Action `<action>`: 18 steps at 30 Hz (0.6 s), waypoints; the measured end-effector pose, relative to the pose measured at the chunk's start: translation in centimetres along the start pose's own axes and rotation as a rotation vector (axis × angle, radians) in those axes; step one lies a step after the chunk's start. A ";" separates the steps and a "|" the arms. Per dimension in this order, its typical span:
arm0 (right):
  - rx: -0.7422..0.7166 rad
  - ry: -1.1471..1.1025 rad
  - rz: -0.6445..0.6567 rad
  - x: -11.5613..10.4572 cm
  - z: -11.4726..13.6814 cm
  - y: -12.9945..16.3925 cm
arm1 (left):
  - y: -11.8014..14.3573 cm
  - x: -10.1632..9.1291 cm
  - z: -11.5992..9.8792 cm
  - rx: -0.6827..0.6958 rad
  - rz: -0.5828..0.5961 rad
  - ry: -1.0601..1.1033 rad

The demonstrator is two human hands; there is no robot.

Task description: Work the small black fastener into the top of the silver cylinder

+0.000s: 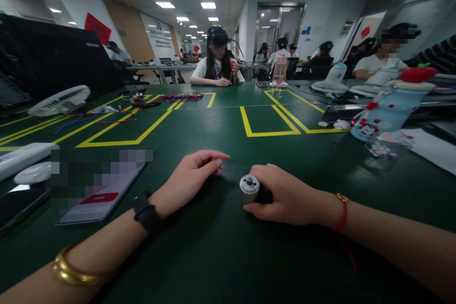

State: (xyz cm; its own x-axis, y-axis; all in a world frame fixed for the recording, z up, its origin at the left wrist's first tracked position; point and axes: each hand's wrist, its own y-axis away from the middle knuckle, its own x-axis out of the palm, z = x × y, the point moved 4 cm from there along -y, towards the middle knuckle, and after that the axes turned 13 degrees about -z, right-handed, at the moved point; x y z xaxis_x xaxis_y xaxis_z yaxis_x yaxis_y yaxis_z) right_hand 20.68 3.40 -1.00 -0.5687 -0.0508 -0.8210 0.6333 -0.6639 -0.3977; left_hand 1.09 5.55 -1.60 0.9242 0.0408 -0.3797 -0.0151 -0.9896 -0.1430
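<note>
My right hand [285, 194] rests on the green table [221, 256] and grips a small silver cylindrical motor [249, 187], its round end face turned toward me. My left hand [190, 178] lies a short way to the left of it, fingers loosely curled, thumb and fingertips close together, holding nothing that I can see. A black watch and a gold bangle sit on my left arm; a red cord circles my right wrist.
A phone [101, 199] lies at my left. White fans [60, 100] stand at the left and far right. A blue bottle [388, 109] lies at the right beside white paper [432, 149]. Wires [183, 97] sit further back. Other people sit across the table.
</note>
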 end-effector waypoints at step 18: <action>-0.025 -0.014 -0.006 0.0 0.0 0.0 | 1.3 0.9 -1.8 0.198 0.147 -0.054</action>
State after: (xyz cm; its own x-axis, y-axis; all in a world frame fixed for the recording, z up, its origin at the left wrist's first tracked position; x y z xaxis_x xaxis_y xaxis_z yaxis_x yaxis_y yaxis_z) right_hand 20.72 3.36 -0.98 -0.5801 -0.0576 -0.8125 0.6424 -0.6456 -0.4129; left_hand 2.54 4.03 -0.50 0.8851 -0.0892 -0.4568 -0.2271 -0.9395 -0.2566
